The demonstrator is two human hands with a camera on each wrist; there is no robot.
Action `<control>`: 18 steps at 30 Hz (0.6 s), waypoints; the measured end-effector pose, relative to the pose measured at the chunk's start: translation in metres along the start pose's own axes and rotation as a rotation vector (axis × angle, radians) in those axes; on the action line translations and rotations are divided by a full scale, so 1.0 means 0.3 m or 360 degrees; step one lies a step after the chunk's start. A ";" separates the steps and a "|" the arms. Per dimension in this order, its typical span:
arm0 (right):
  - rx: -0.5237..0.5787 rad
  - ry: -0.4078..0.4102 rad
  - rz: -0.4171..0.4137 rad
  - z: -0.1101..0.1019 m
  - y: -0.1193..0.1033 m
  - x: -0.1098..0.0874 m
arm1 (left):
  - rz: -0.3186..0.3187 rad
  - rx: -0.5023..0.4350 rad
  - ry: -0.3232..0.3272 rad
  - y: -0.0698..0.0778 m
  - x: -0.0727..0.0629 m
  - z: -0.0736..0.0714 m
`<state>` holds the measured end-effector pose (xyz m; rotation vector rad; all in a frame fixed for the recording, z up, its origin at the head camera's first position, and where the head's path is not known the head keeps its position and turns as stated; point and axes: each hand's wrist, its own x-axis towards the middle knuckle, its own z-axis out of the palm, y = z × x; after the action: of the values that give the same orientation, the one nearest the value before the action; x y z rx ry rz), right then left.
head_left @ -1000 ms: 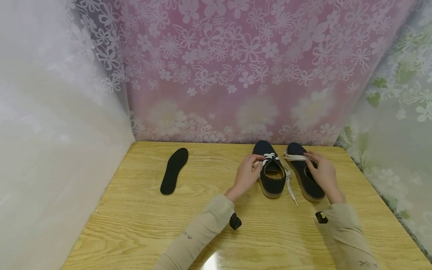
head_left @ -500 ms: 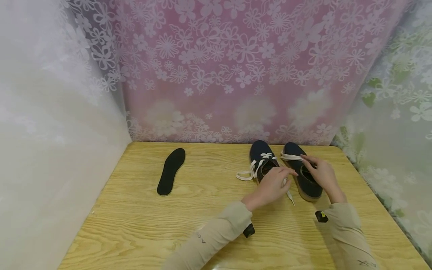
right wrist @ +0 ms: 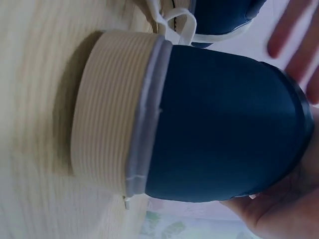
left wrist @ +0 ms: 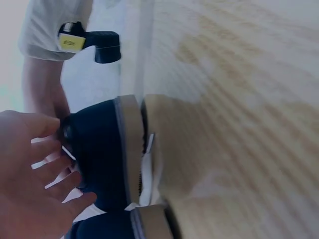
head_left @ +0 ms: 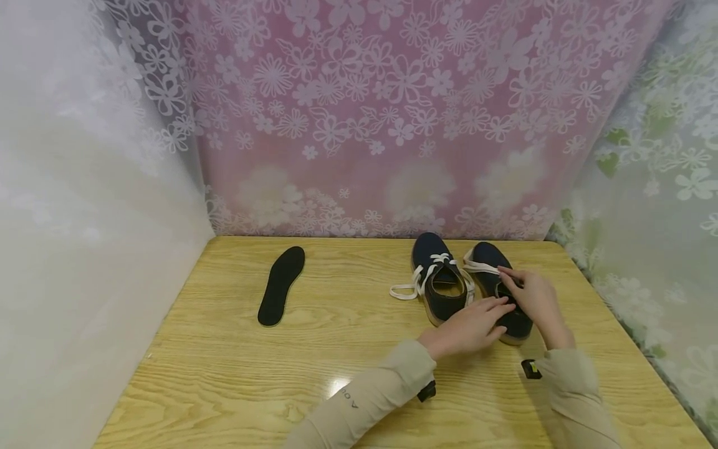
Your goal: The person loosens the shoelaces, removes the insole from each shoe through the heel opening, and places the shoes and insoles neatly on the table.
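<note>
Two dark navy lace-up shoes with pale soles stand side by side on the table. My left hand (head_left: 468, 325) is by the heel and opening of the right shoe (head_left: 489, 255); in the left wrist view its fingers (left wrist: 64, 185) are spread beside the shoe, gripping nothing. Above that same shoe, my right hand (head_left: 533, 299) has its fingertips at a white shoelace (head_left: 479, 267) that stretches across the shoe's front, and seems to pinch it. The left shoe (head_left: 429, 249) has white laces, with a loop lying out to its left. Part of its heel is hidden by my left hand.
A black insole (head_left: 282, 284) lies on the left part of the wooden table (head_left: 336, 299). A pink floral curtain (head_left: 348, 125) hangs behind the table, with pale sheets at both sides.
My left hand has left the laces of the left shoe, passing over its opening to the heel of the right shoe. A lace loop lies where it was. My right hand stays nearly in place.
</note>
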<state>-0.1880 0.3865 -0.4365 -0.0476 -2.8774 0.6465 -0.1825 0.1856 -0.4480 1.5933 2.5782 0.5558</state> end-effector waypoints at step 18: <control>-0.0208 0.0252 0.0017 0.031 -0.068 -0.110 | 0.0050 -0.0137 0.0019 -0.032 -0.060 0.037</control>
<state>-0.1571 0.3617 -0.4421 -0.1269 -2.7632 0.4344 -0.1796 0.1690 -0.4640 1.6109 2.5048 0.6713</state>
